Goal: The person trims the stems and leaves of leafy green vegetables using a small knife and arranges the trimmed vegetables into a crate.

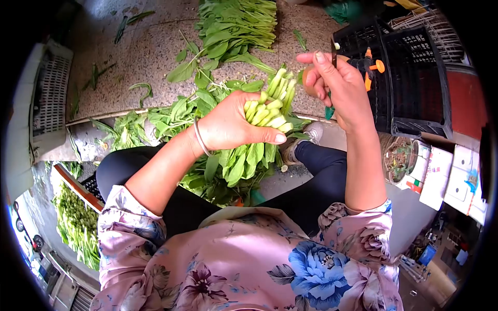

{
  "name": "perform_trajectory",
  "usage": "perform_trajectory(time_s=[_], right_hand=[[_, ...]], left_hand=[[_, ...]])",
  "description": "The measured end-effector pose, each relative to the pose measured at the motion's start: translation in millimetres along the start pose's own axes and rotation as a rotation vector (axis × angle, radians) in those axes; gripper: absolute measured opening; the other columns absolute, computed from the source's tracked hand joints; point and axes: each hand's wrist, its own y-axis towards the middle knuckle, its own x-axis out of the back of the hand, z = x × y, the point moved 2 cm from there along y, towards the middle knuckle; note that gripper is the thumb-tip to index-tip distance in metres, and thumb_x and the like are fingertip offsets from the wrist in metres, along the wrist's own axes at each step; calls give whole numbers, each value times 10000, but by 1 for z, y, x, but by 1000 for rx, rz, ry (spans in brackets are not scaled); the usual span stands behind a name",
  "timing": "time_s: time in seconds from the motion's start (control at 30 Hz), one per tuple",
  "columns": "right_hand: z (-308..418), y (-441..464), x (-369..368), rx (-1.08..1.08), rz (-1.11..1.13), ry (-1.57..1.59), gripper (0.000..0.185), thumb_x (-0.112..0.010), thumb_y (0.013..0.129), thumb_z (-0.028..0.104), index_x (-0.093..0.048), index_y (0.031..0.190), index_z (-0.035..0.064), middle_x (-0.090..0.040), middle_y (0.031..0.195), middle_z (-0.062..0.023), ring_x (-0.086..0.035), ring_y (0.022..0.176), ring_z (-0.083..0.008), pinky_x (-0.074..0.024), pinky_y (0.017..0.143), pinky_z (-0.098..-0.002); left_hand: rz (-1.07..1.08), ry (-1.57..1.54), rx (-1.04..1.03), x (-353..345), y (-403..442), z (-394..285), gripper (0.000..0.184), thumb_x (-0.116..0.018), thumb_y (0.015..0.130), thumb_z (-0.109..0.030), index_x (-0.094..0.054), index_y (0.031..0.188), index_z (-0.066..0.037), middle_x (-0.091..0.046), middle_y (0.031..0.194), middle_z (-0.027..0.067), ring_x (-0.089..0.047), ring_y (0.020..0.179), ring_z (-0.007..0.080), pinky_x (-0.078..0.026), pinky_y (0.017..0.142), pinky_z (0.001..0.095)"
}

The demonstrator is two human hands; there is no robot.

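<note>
head view: my left hand (228, 122) has its fingers closed round the greens bundle (267, 116) between my knees; my right pinches what seems a thin dark blade (333, 54). i judge the bundle light, its stems (284, 88) firm but slippery, its leaves (244, 161) easily bruised; grip round the stems.

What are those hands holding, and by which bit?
The left hand grips a bunch of greens by the stems, near the cut ends. The right hand holds something thin and dark, maybe a knife; its held end is hidden.
</note>
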Motion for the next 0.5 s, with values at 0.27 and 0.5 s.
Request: perform_trajectory(time_s=[0.27,0.5], right_hand=[[-1,-9,-3,126,104,32,402,-436,919,290,-501,1165,-21,-488,715,17,-379,567,-28,-289,476,-150],[-10,-14,-15,131,170,88,412,-565,861,214,-474,1245,99,-522,715,24,-464,637,-50,-404,595,-193]], left_hand=[[-336,392,-364,10,13,-3,263,-765,649,-130,-625,848,-29,-571,814,50,-550,702,138,-461,670,266],[-486,768,-431,14,15,-5,254,-715,602,-117,-625,826,-39,-524,805,136,-562,732,298,-466,661,349]])
